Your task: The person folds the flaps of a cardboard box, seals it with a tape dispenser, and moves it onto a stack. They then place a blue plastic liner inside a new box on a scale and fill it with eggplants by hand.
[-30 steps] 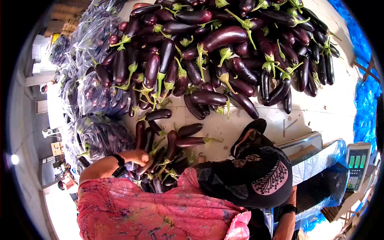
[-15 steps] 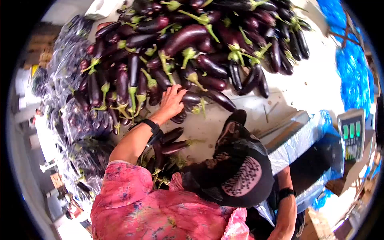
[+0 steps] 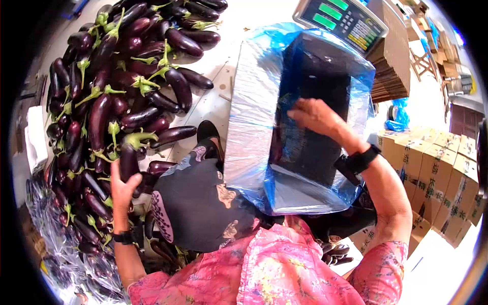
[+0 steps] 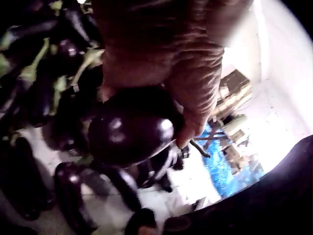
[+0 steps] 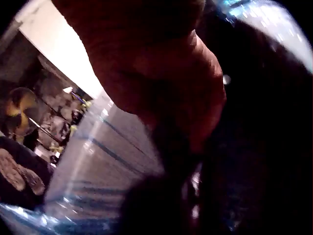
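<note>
My left hand [image 3: 122, 190] grips a dark purple eggplant [image 3: 130, 160] at the near edge of the eggplant pile [image 3: 122, 79]. Its green stem points away from me, and in the left wrist view the rounded glossy end [image 4: 132, 137] shows beneath the palm. My right hand [image 3: 317, 119] is over the inside of a box lined with blue plastic film [image 3: 254, 117], its fingers loosely bent with nothing seen between them. A dark eggplant [image 3: 276, 137] lies along the box's left wall. In the right wrist view the fingertips are in deep shadow.
A scale with a lit green display [image 3: 338, 20] stands beyond the box. Flat cardboard [image 3: 394, 56] is stacked beside it, and taped cartons [image 3: 432, 173] stand at the right. Plastic-bagged eggplants [image 3: 66, 249] lie at lower left. A capped person's head [image 3: 203, 198] fills the middle foreground.
The head view has swung right toward the box. My left hand went from the near eggplants to the main pile and now holds an eggplant. My right hand now shows over the box's inside.
</note>
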Demonstrator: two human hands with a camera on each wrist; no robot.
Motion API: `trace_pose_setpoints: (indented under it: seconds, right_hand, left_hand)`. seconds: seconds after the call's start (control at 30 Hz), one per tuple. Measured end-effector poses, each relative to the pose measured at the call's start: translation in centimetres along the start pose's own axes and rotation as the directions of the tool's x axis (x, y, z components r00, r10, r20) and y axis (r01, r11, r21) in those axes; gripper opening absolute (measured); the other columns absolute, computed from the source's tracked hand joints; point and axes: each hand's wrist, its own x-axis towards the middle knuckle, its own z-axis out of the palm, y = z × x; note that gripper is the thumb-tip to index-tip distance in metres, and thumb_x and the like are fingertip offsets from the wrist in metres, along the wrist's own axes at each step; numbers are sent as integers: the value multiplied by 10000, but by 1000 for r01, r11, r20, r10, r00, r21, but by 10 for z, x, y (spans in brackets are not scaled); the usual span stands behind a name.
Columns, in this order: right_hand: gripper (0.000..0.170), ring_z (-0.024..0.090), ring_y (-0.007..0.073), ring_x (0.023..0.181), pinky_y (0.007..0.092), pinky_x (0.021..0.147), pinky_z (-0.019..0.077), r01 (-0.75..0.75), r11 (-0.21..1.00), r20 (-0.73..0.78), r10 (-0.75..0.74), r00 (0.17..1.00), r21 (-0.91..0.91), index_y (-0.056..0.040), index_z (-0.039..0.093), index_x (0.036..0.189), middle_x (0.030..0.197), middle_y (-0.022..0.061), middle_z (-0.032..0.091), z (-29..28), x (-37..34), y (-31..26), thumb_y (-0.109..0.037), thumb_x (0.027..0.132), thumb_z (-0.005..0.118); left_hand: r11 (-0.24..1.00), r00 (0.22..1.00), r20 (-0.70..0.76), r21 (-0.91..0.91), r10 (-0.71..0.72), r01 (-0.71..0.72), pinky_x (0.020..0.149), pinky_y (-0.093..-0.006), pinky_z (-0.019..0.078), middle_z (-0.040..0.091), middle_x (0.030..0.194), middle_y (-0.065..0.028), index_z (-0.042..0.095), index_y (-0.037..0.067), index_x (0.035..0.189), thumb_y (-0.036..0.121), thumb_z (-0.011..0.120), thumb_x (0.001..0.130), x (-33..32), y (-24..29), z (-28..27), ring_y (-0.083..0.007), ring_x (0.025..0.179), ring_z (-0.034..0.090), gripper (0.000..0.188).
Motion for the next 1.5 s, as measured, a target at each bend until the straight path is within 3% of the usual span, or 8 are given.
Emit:
trace_pose_setpoints:
  seconds: [0.23, 0.33, 0.5, 0.7, 0.87, 1.13, 1.47, 1.5]
  right_hand:
    - [679, 581, 246, 1153, 334, 967, 462, 389, 597, -297, -251, 921, 701, 27, 506, 1296, 1155, 181, 630, -58, -65, -141, -440, 854, 725]
    - [648, 547, 187, 1147, 312, 1010, 398, 448, 430, -348, -293, 891, 784, 14, 522, 1313, 1227, 113, 587, -61, -80, -162, -458, 891, 661]
    - [618, 571, 175, 1045, 305, 948, 428, 130, 574, -250, 135, 959, 809, 9, 515, 1267, 1132, 112, 605, -54, -101, -114, -382, 835, 720]
    - [641, 538, 194, 971, 301, 807, 402, -347, 580, 129, 382, 915, 737, -64, 521, 1266, 1069, 56, 601, 18, -56, -23, -392, 769, 757]
    - [441, 524, 189, 810, 346, 692, 416, -469, 596, 96, 549, 830, 652, -42, 545, 1112, 959, 77, 599, 82, -2, 63, -275, 786, 727]
    - [408, 616, 247, 925, 335, 797, 491, -268, 757, 113, 252, 961, 596, -3, 534, 1288, 1065, 135, 654, 160, 19, 193, -147, 913, 461]
    - [327, 667, 273, 872, 408, 757, 510, -45, 997, -46, 47, 998, 55, 3, 633, 1094, 982, 215, 681, 110, 7, 113, -279, 929, 613]
    - [309, 672, 264, 850, 405, 752, 509, -143, 984, -6, 143, 990, -104, -13, 638, 1078, 970, 233, 675, 71, -4, 53, -282, 925, 623]
  left_hand:
    - [785, 817, 151, -415, 557, -459, 1092, -354, 341, 475, 1375, -159, 333, -5, 1458, 230, 689, 763, 41, 258, 23, -239, 1272, 469, 816]
    - [606, 481, 369, -455, 795, -653, 1091, -359, 356, 454, 1419, -148, 218, 17, 1520, 182, 725, 770, 49, 319, 67, -238, 1278, 477, 920]
    - [804, 261, 826, -331, 500, -494, 959, -330, 485, 626, 1187, -117, 434, 76, 1449, 149, 703, 843, 79, 325, 49, -186, 1038, 601, 667]
    - [941, 816, 487, -280, 311, -191, 938, -298, 477, 627, 1168, -95, 476, 36, 1375, 248, 627, 900, 90, 159, 11, -157, 1071, 598, 542]
    - [810, 845, 478, -379, -242, 447, 866, -286, 489, 631, 1146, -59, 514, 20, 1317, 180, 606, 924, 27, -56, 13, -137, 1016, 581, 434]
    - [890, 989, -25, 441, 146, -120, 1008, -417, 413, 496, 1339, -153, 513, 69, 1332, 20, 693, 749, -36, -113, 103, -342, 1239, 479, 612]
    - [568, 754, 419, 495, 506, -657, 922, -457, 373, 546, 1055, -125, 538, 60, 1043, -37, 585, 693, 26, -127, 130, -324, 1049, 522, 366]
    - [620, 863, 480, 633, 155, -464, 907, -439, 389, 551, 1024, -148, 526, 51, 1056, 26, 633, 696, 36, -116, 125, -333, 1017, 538, 376]
